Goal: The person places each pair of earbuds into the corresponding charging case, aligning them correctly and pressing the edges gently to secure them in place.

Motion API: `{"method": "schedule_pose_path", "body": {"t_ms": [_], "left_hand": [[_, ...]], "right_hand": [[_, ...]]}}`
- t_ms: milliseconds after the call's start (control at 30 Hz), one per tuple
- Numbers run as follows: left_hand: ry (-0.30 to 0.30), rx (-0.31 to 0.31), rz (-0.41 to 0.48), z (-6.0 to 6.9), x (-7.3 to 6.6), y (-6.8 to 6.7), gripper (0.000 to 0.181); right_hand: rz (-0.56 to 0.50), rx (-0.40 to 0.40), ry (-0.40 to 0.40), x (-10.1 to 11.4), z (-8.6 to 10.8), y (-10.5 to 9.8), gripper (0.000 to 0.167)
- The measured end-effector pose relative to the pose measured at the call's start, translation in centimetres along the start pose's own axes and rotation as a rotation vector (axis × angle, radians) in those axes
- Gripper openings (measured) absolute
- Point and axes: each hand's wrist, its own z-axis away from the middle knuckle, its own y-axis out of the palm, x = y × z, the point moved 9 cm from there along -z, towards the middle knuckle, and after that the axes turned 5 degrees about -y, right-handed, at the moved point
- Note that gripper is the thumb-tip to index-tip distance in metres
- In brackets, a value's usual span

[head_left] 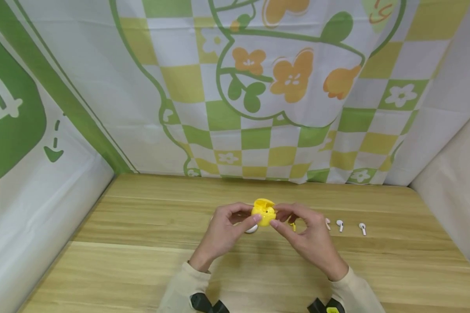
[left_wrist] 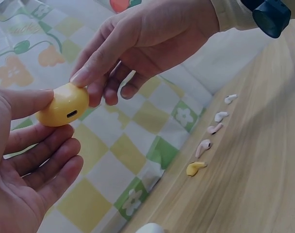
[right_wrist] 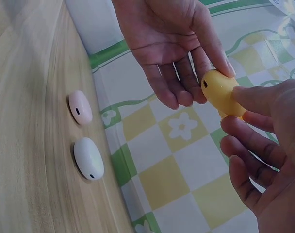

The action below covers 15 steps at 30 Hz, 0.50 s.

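Both hands hold a small yellow earbud case (head_left: 264, 220) above the table, its lid raised in the head view. A rounded yellow piece with a dark spot shows inside it. My left hand (head_left: 224, 230) pinches the case's left side between thumb and fingers. From the right, my right hand (head_left: 314, 237) grips it with thumb and index finger, the other fingers loosely bent. The charging port shows on the shell in both wrist views. A yellow earbud (left_wrist: 195, 168) lies on the table, partly hidden behind the right hand in the head view.
Pale pink earbuds (left_wrist: 204, 147) and white earbuds (head_left: 340, 225) lie in a row rightward on the wooden table (head_left: 141, 269). A pink case (right_wrist: 80, 108) and a white case (right_wrist: 89, 159) lie toward the left. A patterned cloth (head_left: 258, 143) hangs behind the table.
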Motion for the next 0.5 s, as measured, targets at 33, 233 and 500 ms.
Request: {"method": "schedule_pose_path", "body": {"t_ms": [33,233,500], "left_hand": [[0.001,-0.001,0.006,-0.01,0.02,0.03,0.023],[-0.02,0.032,0.054,0.11,0.17,0.33,0.025],[-0.062,0.08,-0.024,0.08,0.41,0.24,0.022]], "right_hand": [[-0.002,0.002,0.002,-0.01,0.01,0.03,0.028],[-0.002,-0.004,0.006,0.05,-0.01,0.01,0.028],[0.002,0.004,-0.006,0.18,-0.14,0.0,0.025]]}}
